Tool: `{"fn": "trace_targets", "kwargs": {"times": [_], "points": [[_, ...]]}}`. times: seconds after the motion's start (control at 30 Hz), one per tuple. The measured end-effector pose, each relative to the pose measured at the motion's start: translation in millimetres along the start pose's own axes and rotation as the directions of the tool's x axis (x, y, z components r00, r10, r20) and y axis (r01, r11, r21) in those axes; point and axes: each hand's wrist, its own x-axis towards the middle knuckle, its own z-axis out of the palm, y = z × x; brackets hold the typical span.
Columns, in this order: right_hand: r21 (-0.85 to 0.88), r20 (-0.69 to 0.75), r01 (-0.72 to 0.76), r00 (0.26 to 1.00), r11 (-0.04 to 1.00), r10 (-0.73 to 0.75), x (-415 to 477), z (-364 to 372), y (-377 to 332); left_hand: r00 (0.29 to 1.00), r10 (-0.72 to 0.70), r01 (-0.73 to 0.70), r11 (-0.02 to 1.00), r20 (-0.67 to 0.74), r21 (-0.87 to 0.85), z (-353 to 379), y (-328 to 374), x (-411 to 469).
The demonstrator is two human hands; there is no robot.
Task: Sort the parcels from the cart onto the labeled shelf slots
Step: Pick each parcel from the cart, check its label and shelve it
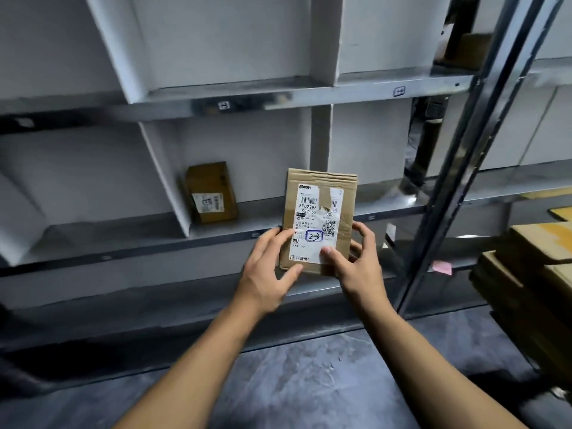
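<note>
I hold a small flat cardboard parcel [318, 196] upright in front of the shelf, its white shipping label facing me with "23" handwritten in a blue box. My left hand [266, 274] grips its lower left edge. My right hand [356, 261] grips its lower right, thumb on the label. Behind it runs the grey metal shelf [148, 233] with white dividers. A small tag [224, 105] marks the upper shelf's edge above the middle slot. Another brown parcel [212, 191] lies in that middle slot, left of the one I hold.
A steel upright post [458, 168] stands right of my hands. Stacked cardboard parcels [532, 274] sit at the right edge, with a pink sticky note [442, 267] beside them. Another tag [399, 91] marks the slot to the right. Grey floor [309, 382] lies below.
</note>
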Motion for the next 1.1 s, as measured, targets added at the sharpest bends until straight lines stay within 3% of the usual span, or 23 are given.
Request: {"fn": "trace_targets", "kwargs": {"times": [0.2,0.33,0.67,0.9,1.1], "points": [[0.082,0.049,-0.045,0.998,0.996,0.041,30,36,7,0.999,-0.040,0.041,0.998,-0.006,0.051,-30,-21,20],[0.075,0.067,-0.055,0.997,0.996,0.050,53,49,15,0.990,-0.138,0.136,0.966,-0.010,0.221,-45,-41,35],[-0.074,0.067,0.034,0.997,0.997,-0.029,131,74,36,0.909,-0.346,0.110,0.737,0.233,0.667,-58,-99,89],[-0.056,0.104,0.017,0.994,0.998,-0.011,209,106,66,0.878,-0.424,0.185,0.729,0.222,0.659,-42,-136,143],[-0.179,0.156,0.004,0.988,0.984,0.025,276,131,101,0.868,-0.458,0.251,0.739,0.193,0.624,-20,-164,192]]}}
